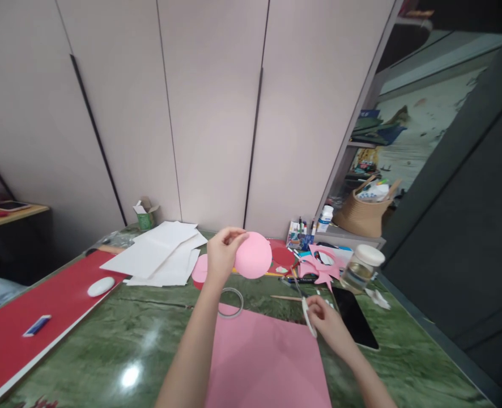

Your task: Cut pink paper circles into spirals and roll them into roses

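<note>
Between its thumb and fingers my left hand (224,254) pinches a round pink paper disc (254,258), held up above the table. My right hand (324,318) is closed on white-handled scissors (309,318), whose blades point away from me, to the upper left. A large pink paper sheet (268,362) lies on the table between my forearms. At its upper left edge rests a roll of tape (230,302). Beyond the scissors are pink paper scraps (319,265) and a red paper circle (283,256).
On the green table (89,345), white sheets (161,252) and a red board (51,309) lie to the left. A lidded jar (362,267) and a black tablet (354,317) are on the right. Tall cabinet doors (208,113) stand behind.
</note>
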{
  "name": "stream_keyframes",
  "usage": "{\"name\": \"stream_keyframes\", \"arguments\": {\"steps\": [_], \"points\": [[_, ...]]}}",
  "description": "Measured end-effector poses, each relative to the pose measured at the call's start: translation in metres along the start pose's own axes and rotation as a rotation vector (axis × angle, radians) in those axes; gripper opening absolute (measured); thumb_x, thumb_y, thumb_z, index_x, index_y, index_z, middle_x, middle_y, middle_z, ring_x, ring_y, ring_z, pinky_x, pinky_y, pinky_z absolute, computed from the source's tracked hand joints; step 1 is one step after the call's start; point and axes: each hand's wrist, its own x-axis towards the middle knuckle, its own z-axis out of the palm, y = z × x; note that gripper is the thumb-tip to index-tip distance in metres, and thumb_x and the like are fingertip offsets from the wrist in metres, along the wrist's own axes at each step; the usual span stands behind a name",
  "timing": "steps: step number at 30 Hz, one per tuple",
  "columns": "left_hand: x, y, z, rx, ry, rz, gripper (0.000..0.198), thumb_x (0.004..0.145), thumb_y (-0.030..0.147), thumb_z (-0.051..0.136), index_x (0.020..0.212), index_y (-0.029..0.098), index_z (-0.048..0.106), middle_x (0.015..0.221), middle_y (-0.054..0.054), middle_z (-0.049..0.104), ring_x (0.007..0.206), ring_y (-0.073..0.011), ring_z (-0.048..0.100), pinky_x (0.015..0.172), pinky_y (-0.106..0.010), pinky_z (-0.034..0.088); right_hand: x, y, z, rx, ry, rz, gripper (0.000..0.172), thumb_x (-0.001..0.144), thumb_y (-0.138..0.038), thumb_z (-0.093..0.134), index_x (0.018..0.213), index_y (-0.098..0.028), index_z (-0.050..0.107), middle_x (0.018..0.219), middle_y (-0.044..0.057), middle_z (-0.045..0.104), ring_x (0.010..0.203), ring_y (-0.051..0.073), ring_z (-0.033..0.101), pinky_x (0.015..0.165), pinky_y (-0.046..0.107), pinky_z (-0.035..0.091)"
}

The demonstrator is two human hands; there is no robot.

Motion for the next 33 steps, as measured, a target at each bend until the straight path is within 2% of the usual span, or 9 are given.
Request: {"name": "stream_keyframes", "arguments": {"steps": [5, 10, 13, 18, 20, 22, 25, 28, 33], "points": [[0.001, 0.002, -0.005, 0.051, -0.062, 0.017, 0.014, 0.069, 0.032, 0.062, 0.072, 0.018, 0.065, 0.073, -0.002, 0.066, 0.068, -0.0133, 0.056, 0.063, -0.023, 0.042, 0.002, -0.045, 0.007, 0.521, -0.074, 0.028, 0.028, 0.075, -0.044, 0.055, 0.084, -0.018, 0.049, 0.057, -0.005, 0.046, 0.046, 0.008, 0.04, 0.046, 0.021, 0.029], [0.0, 0.007, -0.004, 0.105, -0.144, 0.007, 0.014, 0.068, 0.033, 0.063, 0.071, 0.02, 0.066, 0.073, -0.001, 0.067, 0.067, -0.0143, 0.056, 0.061, -0.024, 0.04, 0.019, -0.108, 0.014, 0.649, -0.081, -0.131, 0.033, 0.071, -0.047, 0.06, 0.08, -0.018, 0.049, 0.057, -0.005, 0.047, 0.048, 0.006, 0.038, 0.047, 0.02, 0.027], [-0.007, 0.013, 0.001, 0.129, -0.237, 0.04, 0.011, 0.068, 0.031, 0.063, 0.069, 0.021, 0.067, 0.071, -0.001, 0.067, 0.063, -0.0138, 0.055, 0.06, -0.024, 0.039, 0.029, -0.128, 0.022, 0.638, -0.026, -0.18, 0.031, 0.068, -0.042, 0.065, 0.074, -0.018, 0.045, 0.059, -0.006, 0.046, 0.05, 0.006, 0.038, 0.049, 0.019, 0.03], [-0.015, 0.024, 0.009, 0.065, -0.355, 0.03, 0.014, 0.069, 0.031, 0.063, 0.075, 0.02, 0.068, 0.078, -0.003, 0.067, 0.067, -0.0136, 0.055, 0.065, -0.025, 0.042, 0.03, -0.129, 0.025, 0.626, 0.103, -0.165, 0.036, 0.059, -0.034, 0.072, 0.073, -0.02, 0.042, 0.056, -0.008, 0.043, 0.051, 0.006, 0.037, 0.049, 0.018, 0.031], [-0.018, 0.029, 0.012, -0.08, -0.399, -0.041, 0.037, 0.069, 0.03, 0.064, 0.104, 0.02, 0.059, 0.09, -0.004, 0.065, 0.076, -0.0146, 0.058, 0.069, -0.026, 0.045, 0.028, -0.126, 0.021, 0.648, 0.221, -0.194, 0.034, 0.06, -0.032, 0.072, 0.074, -0.02, 0.043, 0.058, -0.007, 0.045, 0.053, 0.007, 0.039, 0.05, 0.018, 0.033], [-0.02, 0.034, 0.015, -0.26, -0.468, -0.152, 0.066, 0.068, 0.027, 0.065, 0.127, 0.023, 0.036, 0.097, -0.006, 0.062, 0.083, -0.0161, 0.059, 0.069, -0.027, 0.047, 0.025, -0.126, 0.015, 0.669, 0.34, -0.227, 0.032, 0.062, -0.031, 0.071, 0.076, -0.02, 0.045, 0.063, -0.006, 0.047, 0.056, 0.008, 0.041, 0.053, 0.019, 0.036], [-0.025, 0.039, 0.019, -0.364, -0.622, -0.282, 0.071, 0.067, 0.022, 0.066, 0.128, 0.024, 0.031, 0.101, -0.007, 0.06, 0.087, -0.0184, 0.06, 0.066, -0.028, 0.05, 0.023, -0.128, 0.008, 0.694, 0.457, -0.257, 0.031, 0.064, -0.031, 0.069, 0.082, -0.021, 0.046, 0.07, -0.005, 0.048, 0.06, 0.008, 0.043, 0.056, 0.02, 0.038], [-0.027, 0.038, 0.024, -0.35, -0.662, -0.265, 0.053, 0.07, 0.018, 0.061, 0.119, 0.021, 0.042, 0.103, -0.008, 0.06, 0.088, -0.0175, 0.059, 0.069, -0.027, 0.05, 0.022, -0.13, 0.003, 0.664, 0.443, -0.269, 0.03, 0.066, -0.034, 0.068, 0.082, -0.021, 0.045, 0.071, -0.005, 0.047, 0.059, 0.008, 0.043, 0.056, 0.021, 0.038], [-0.023, 0.033, 0.022, -0.312, -0.5, -0.184, 0.039, 0.076, 0.023, 0.052, 0.115, 0.017, 0.044, 0.104, -0.009, 0.059, 0.077, -0.0147, 0.059, 0.061, -0.024, 0.049, 0.018, -0.126, -0.013, 0.517, 0.216, -0.307, 0.024, 0.08, -0.041, 0.052, 0.077, -0.021, 0.039, 0.057, -0.006, 0.044, 0.053, 0.009, 0.041, 0.054, 0.022, 0.034]]}}
